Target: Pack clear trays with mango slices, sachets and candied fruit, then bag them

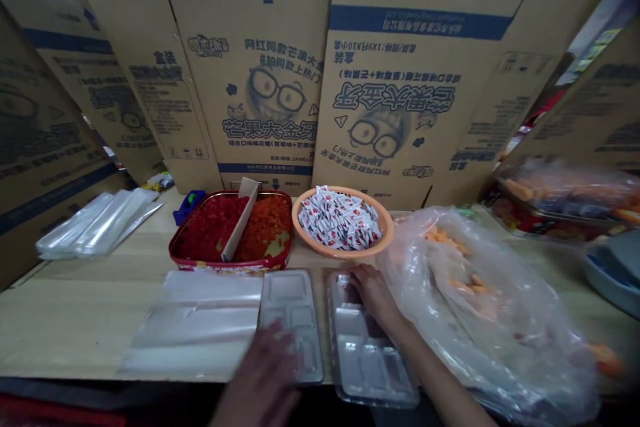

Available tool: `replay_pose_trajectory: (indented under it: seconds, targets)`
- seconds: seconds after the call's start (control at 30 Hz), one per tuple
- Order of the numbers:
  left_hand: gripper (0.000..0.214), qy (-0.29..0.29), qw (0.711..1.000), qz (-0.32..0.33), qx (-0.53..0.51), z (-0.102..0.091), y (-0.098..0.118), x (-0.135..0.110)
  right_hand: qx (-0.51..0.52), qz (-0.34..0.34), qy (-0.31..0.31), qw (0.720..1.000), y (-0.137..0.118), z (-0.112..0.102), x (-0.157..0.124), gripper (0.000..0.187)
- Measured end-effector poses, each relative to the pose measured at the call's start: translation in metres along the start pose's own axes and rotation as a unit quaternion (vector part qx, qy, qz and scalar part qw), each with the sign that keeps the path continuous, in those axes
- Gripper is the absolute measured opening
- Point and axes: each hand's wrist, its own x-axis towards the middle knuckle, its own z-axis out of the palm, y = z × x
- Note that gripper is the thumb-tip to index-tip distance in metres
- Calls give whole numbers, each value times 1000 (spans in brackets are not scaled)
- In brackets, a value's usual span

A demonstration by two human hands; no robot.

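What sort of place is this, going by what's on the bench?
Probably a small food-packing room: there are stacked printed cartons, a red tray of diced red and orange food, an orange bowl of small sachets, and clear plastic trays.

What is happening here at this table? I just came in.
A person is working at a wooden table with bare hands. The right hand rests on a clear plastic compartment tray, and the blurred left hand is at a second such tray. Behind them are a red tin of diced red and orange pieces and an orange bowl of small sachets. A clear plastic bag lies on the right.
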Motion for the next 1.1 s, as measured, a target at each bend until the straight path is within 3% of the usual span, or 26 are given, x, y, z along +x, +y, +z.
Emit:
replay_pose_trajectory:
  seconds: [0.13,0.23,0.43,0.8,1.03,1.1]
  targets:
    - [64,-128,979,147,58,58,33,31,25,-35,11,999,-11,-2,-4,15]
    - [66,-200,970,125,60,74,41,41,31,-54,22,998,-11,-1,-3,13]
    - [63,-242,963,105,55,63,38,40,16,-70,39,997,-8,1,-1,15]
    - [58,-211,969,108,66,61,36,38,15,-97,78,992,-10,-1,-2,20]
    - [63,-226,970,84,-30,44,38,47,63,-153,170,971,-9,-16,-6,23]
    - [61,-204,973,67,-81,40,40,47,74,-151,199,965,-9,-24,-5,24]
